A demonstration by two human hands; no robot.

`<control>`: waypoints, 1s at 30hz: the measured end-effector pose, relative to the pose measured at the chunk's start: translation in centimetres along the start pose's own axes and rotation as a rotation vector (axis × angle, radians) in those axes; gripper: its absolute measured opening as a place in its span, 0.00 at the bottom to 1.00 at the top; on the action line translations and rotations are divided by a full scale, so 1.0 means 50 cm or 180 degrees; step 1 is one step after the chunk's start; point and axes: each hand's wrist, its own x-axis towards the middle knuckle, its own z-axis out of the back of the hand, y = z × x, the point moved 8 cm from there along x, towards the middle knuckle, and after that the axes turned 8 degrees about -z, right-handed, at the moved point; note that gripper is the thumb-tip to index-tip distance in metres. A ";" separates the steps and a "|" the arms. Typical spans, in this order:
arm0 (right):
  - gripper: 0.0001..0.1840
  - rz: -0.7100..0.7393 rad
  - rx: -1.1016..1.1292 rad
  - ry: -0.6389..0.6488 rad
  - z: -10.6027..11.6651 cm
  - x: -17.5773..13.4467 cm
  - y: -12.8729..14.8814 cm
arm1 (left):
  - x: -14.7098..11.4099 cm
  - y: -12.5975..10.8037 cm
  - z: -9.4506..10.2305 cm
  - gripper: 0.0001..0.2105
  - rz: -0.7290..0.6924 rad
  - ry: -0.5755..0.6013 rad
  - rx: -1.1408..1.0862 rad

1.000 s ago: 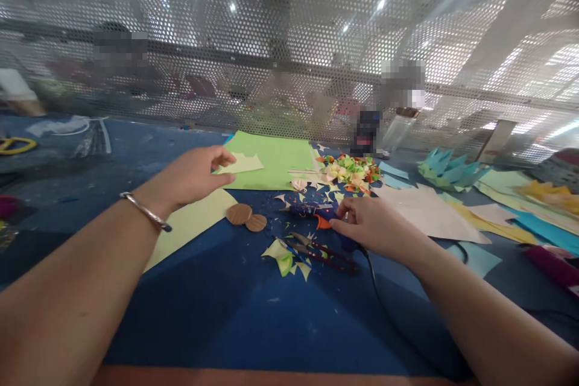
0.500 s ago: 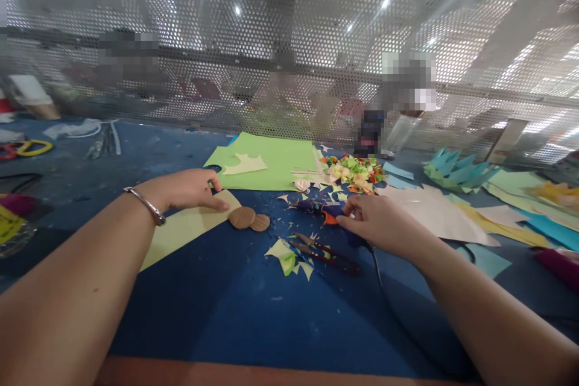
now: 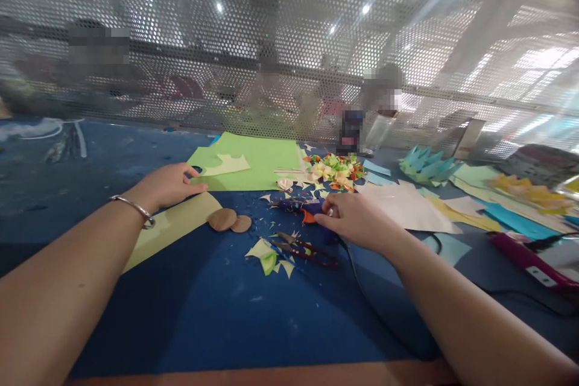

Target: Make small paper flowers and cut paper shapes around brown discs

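your left hand (image 3: 169, 184) had come back from the jagged paper scrap (image 3: 228, 166), where it was a second earlier, and now hung over the upper edge of the pale yellow sheet (image 3: 167, 232). it was open, thumb and forefinger apart, with nothing to be seen in it; whether a fingertip touched the paper, you could not have told from this view. the scrap lay flat on the bright green sheet (image 3: 262, 163), let go, so that hand was probably free for other work.

your right hand (image 3: 357, 217) had stayed where it was, thumb and fingers curled around the handle of the glue gun (image 3: 294, 205); how firmly they pressed was hidden. the gun was low over the table among paper bits, nozzle to the left, its orange trigger (image 3: 309, 216) just beyond your thumb. since it had hardly shifted, it seemed steadied rather than in use.

two brown discs (image 3: 222, 220) overlapped beside the yellow sheet, scissors (image 3: 312, 253) lay nearer you than the gun, and paper flowers (image 3: 335, 170) were heaped behind it. your view had swung right, bringing more of the purple power strip (image 3: 536, 265) into sight.
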 end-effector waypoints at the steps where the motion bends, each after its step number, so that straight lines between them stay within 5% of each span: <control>1: 0.13 0.0029 0.0013 -0.0005 0.000 -0.001 0.003 | 0.003 0.004 -0.001 0.33 -0.0014 -0.0032 0.0025; 15: 0.12 0.0084 0.0174 0.0086 -0.003 -0.012 0.025 | 0.005 0.018 0.011 0.28 0.0154 -0.0260 -0.0128; 26: 0.13 0.0148 0.0098 0.0044 -0.003 -0.007 0.016 | -0.002 0.027 0.004 0.09 0.0243 -0.0478 -0.0956; 30: 0.13 -0.0102 -0.0443 -0.0310 0.030 -0.011 -0.005 | -0.002 0.033 0.005 0.11 0.0469 -0.0604 -0.1162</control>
